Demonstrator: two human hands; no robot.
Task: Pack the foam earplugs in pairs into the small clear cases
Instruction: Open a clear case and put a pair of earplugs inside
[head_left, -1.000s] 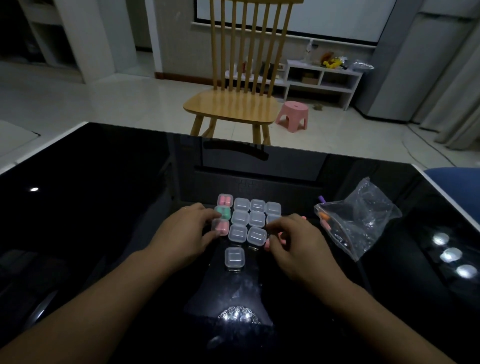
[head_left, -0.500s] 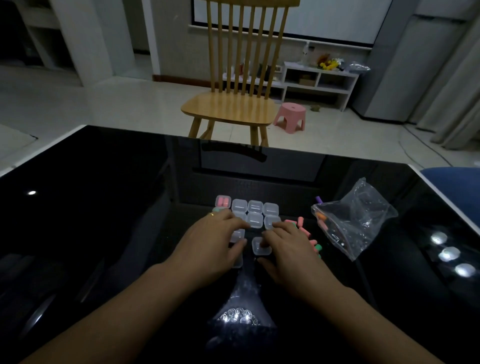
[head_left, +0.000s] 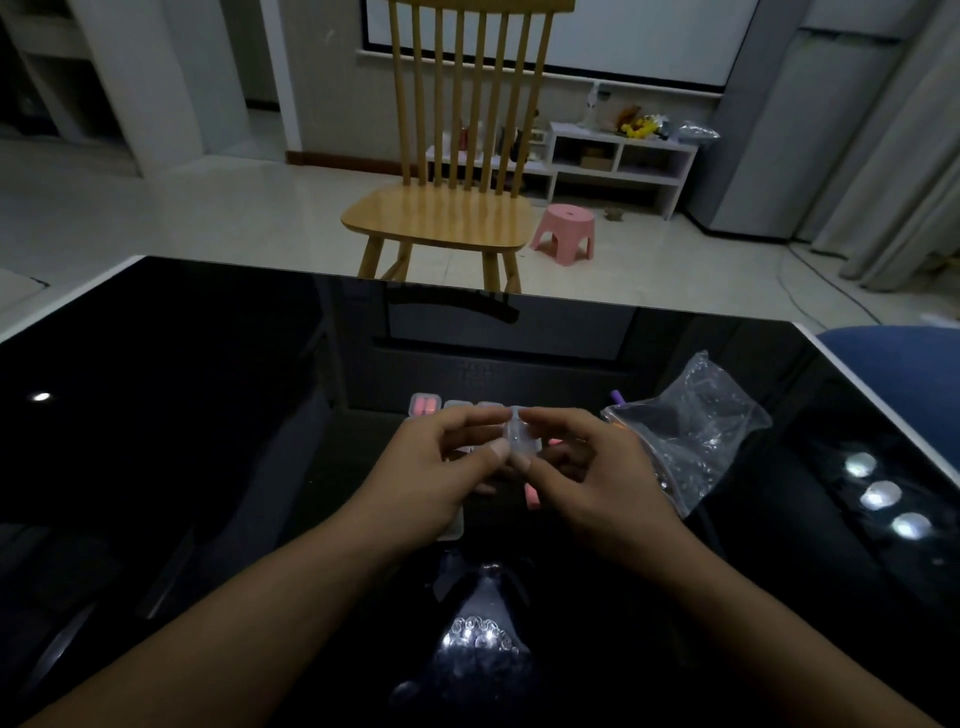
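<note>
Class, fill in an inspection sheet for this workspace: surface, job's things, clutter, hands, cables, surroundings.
Surface: glossy black table, reflecting ceiling lights.
Job's things: small clear case held up between both hands; case with pink earplugs behind the left hand; other cases mostly hidden by the hands; loose pink earplug below the right hand.
Clutter: crumpled clear plastic bag to the right.
Hands: left hand and right hand both pinch the small clear case.
Cables: thin cable on the floor, far right.
Surroundings: wooden chair, pink stool, white shelf unit.

small clear case raised above the table, pink-filled case behind
</note>
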